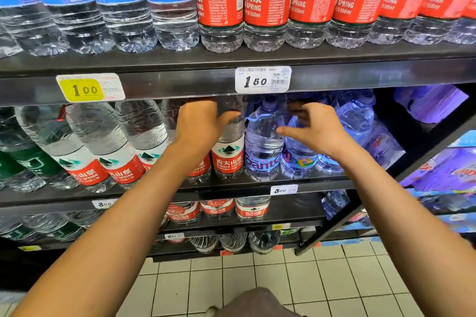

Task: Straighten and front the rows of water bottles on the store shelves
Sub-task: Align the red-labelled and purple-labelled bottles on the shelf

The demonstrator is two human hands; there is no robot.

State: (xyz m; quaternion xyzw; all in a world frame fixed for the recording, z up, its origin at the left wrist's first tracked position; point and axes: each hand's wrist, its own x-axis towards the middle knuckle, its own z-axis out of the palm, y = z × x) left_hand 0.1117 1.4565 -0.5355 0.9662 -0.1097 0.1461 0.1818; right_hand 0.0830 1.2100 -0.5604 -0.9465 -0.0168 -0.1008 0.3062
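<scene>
Bottles, middle shelf [231, 185]: fronting under way.
Left hand [198, 123] grips red-label bottle [228, 152]; right hand [311, 128] loosely open at blue bottle [262, 147]. Next: pull forward, likely.

There is one view only, from a wide-angle camera worn on the person's head. It faces forward and somewhat down, close to the store shelves [180, 85], which bend toward the frame's edges. The top shelf's bottles [268, 2] fill the upper edge, both forearms reach in from below, and the tiled floor [334, 285] shows at the bottom.
</scene>
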